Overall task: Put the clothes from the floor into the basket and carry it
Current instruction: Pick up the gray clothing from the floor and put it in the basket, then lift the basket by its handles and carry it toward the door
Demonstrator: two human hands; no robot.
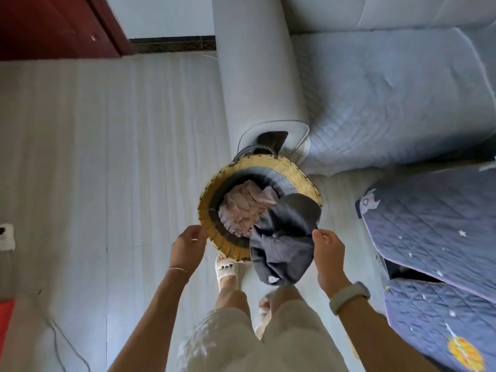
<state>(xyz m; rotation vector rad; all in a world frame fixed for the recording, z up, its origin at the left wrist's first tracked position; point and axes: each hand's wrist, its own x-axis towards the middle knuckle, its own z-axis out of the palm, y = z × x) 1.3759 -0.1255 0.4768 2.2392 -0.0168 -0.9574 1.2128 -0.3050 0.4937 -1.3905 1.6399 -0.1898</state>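
You stood over the basket (228, 181) with both hands at its rim.

The woven basket sat on the pale floor (107, 157), just beside the end of the grey sofa (257, 84), with a pink garment (243, 210) bunched inside it. A dark garment (281, 245) hung half in and half out over the near edge. Your left hand (188, 249) rested against the rim on the left, fingers curled, though you could not tell whether it truly gripped. Your right hand (328, 249) pinched the dark garment's edge between thumb and fingers. Your sandalled foot (225, 272) was planted just below the basket.
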